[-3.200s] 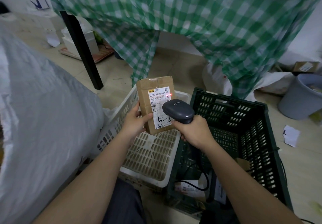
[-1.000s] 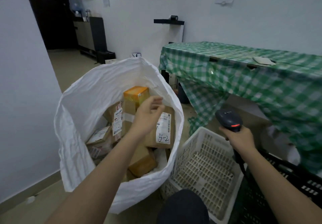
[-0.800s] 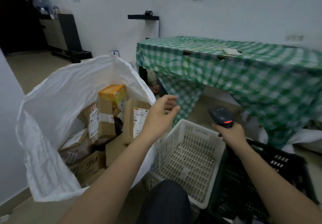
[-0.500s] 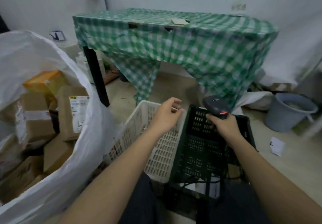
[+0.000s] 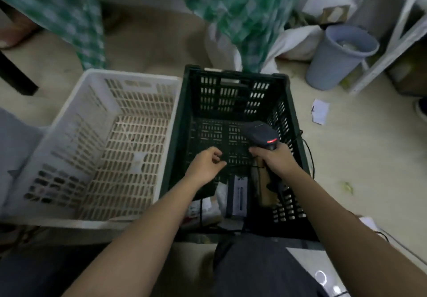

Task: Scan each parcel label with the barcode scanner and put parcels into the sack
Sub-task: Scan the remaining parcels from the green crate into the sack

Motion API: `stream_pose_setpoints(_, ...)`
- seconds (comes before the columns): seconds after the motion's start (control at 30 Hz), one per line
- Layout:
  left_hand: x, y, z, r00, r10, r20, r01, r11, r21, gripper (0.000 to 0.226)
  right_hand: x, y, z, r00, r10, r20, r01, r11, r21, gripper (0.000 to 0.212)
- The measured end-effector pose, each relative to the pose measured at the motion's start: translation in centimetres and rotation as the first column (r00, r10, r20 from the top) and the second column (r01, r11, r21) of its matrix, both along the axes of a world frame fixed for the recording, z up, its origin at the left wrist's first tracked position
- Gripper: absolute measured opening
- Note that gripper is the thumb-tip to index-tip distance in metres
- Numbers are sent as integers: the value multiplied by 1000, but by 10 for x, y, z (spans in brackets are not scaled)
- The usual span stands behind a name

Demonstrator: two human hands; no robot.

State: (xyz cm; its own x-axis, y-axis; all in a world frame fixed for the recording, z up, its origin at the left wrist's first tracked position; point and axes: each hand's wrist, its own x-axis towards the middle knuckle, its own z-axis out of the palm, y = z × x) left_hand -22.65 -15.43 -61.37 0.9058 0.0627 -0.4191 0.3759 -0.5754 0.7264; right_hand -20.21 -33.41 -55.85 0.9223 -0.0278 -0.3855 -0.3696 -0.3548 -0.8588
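Head view, looking steeply down; frame slightly motion-blurred.

Right hand (image 5: pixel 276 161): fingers wrapped round the grip of the dark grey handheld barcode scanner (image 5: pixel 262 134). Scanner head sits above the hand, red indicator lit on its rear edge, held over the interior of the dark green slotted plastic crate (image 5: pixel 233 77). Black cable trails down from the grip into the crate.

Left hand (image 5: pixel 204 166): inside the crate opening, just beside the right hand but not touching it. Fingers loosely curled, tips near the thumb; nothing visible between them.

Parcels: several lie at the crate's near end, below the forearms. One dark flat packet with a white printed label (image 5: pixel 238 196), one brown cardboard box (image 5: pixel 265 192) partly behind the scanner cable, and some lighter packets (image 5: pixel 208 208) too blurred to tell apart. Far half of the crate floor is bare.

White slotted plastic basket (image 5: pixel 129 81) stands touching the crate's left side; one small pale scrap on its floor. Pale woven sack (image 5: pixel 16 144): only a strip shows at the left edge, beside the basket.

Surroundings: green-and-white checked cloth (image 5: pixel 240 7) hangs from the desk beyond the crate. Grey round plastic bin (image 5: pixel 335 65) stands on the floor to the right, a white paper scrap (image 5: pixel 320 111) near it.
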Motion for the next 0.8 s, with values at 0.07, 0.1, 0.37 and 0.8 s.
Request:
stream_pose_setpoints(0.07,3,-13,-29,997,-37,-67,35,999,-21,34,8,-3,-20,1000,-8,-22,7,1000,-15,18)
stream_pose_setpoints(0.1,7,-22,-47,993,-59,-107,56,998,-25,37,14,-6,-32,999,-15,-36,14,1000,-20,19)
stream_pose_setpoints(0.37,13,-63,-117,947,-165,-275,192,979,73,75,26,-13,-88,996,-66,-61,64,997,-44,24)
stream_pose_setpoints(0.8,28,-92,-133,811,-237,-534,365,919,146,113,34,-18,-110,996,-36,-86,33,999,-37,23)
